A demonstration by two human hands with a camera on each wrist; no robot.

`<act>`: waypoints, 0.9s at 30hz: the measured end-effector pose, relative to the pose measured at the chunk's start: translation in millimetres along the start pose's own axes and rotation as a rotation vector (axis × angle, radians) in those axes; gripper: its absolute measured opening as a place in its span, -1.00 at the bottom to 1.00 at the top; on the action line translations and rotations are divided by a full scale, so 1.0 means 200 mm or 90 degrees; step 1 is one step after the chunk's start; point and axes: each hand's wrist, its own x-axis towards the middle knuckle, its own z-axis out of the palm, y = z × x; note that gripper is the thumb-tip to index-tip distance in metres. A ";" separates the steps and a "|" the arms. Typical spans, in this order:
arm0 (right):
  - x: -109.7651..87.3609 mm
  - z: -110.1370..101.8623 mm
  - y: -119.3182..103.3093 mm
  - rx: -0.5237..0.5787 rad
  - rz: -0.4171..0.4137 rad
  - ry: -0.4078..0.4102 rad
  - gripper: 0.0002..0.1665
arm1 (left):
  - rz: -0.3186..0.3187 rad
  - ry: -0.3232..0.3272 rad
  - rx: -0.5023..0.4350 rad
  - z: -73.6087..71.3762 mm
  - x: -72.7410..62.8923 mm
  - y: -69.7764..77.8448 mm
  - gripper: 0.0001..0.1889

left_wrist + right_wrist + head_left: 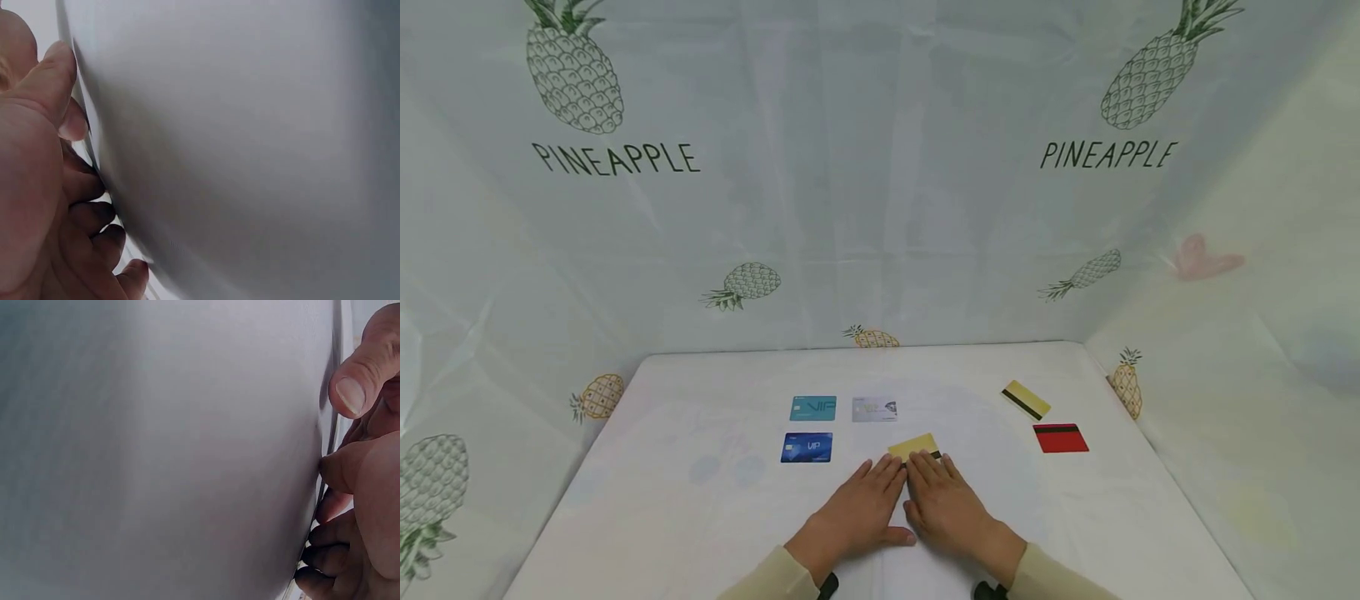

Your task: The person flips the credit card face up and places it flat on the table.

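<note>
Side by side on the white tabletop lie my left hand (867,507) and right hand (946,510), palms down. Their fingers point forward, fairly straight, and the fingertips meet at the near edge of a gold card (913,447) with a dark stripe. The fingers cover part of that card's near side. In the left wrist view the left hand (37,200) has its fingertips against the white surface. The right wrist view shows the right hand (369,500) likewise, with another thumb (359,387) above it. The card cannot be seen in either wrist view.
Left of centre lie a teal VIP card (812,408), a silver card (874,409) and a blue VIP card (807,447). At the right are a striped gold card (1027,400) and a red card (1061,438). Pineapple-print cloth (865,208) hangs behind the table (700,533).
</note>
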 end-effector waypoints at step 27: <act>0.15 -0.07 0.07 0.038 -0.099 0.035 -0.37 | -0.040 0.078 -0.036 0.01 -0.18 -0.22 -0.16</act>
